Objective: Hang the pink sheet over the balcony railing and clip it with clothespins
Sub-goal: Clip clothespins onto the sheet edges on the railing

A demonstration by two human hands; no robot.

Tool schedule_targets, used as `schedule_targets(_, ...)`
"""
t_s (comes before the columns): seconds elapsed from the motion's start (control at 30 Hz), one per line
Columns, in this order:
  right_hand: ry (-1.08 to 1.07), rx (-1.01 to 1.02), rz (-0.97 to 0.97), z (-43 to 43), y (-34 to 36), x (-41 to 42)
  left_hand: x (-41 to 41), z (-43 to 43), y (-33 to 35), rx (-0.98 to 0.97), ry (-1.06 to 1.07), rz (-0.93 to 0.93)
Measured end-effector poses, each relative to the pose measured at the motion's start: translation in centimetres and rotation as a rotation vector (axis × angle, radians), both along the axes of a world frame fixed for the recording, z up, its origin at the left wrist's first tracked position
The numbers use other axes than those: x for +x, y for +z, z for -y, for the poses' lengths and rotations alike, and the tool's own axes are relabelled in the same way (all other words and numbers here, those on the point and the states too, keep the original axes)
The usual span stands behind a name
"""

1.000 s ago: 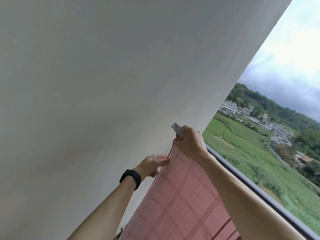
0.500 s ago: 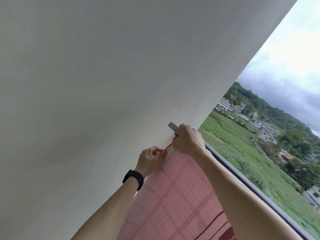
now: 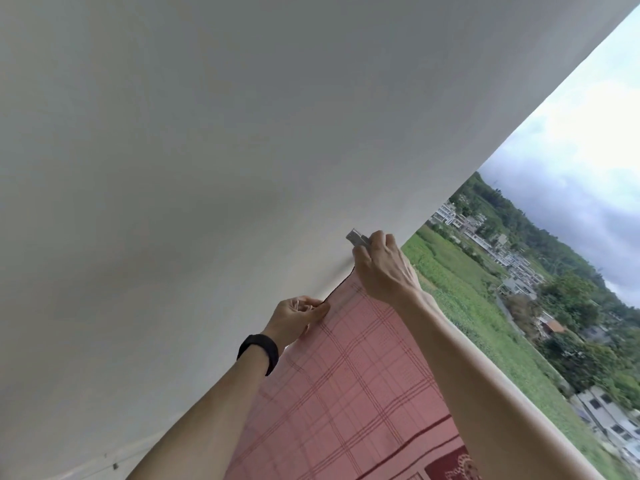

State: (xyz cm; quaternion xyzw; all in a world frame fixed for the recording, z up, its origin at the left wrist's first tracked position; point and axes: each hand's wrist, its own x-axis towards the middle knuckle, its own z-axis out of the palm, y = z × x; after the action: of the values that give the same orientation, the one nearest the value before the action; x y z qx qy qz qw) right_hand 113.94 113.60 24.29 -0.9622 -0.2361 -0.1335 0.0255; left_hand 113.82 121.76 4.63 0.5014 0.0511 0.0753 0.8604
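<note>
The pink sheet (image 3: 349,382), checked with darker lines, hangs stretched from its top corner down to the bottom of the view. My right hand (image 3: 382,268) is at that top corner and grips a grey clothespin (image 3: 357,238), whose end sticks out up-left of my fingers. My left hand (image 3: 298,315), with a black wristband, pinches the sheet's left edge just below the corner. The railing is mostly hidden behind my right arm.
A plain white wall (image 3: 207,168) fills the left and top, right beside the sheet's edge. To the right lies open air above green fields (image 3: 464,289), houses and trees far below.
My left hand has closed onto the sheet's left edge and risen nearer the corner. My right hand stays at the top corner with the clothespin. The view has tilted slightly.
</note>
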Motion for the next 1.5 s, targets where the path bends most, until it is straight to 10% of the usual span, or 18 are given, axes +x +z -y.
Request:
schedule_targets(0.4, 0.133, 0.043, -0.148, -1.1, 2.6, 2.7, -0.2, -0.3, 0.7, 0.017, 0.008, 0.031)
schedule_targets(0.73, 0.072, 0.919, -0.406, 2.0, 3.1, 4.6, 0.2, 0.2, 8.4, 0.079, -0.221, 0.15)
schedule_targets(1.1, 0.103, 0.747, -0.332, 2.2, 4.0, 3.4, 1.0, 0.1, 7.8, -0.106, -0.173, 0.083)
schedule_targets(1.5, 0.119, 0.388, -0.225, -0.7, 4.3, 4.2, 1.3, 0.0, 6.6, 0.285, 0.208, 0.131)
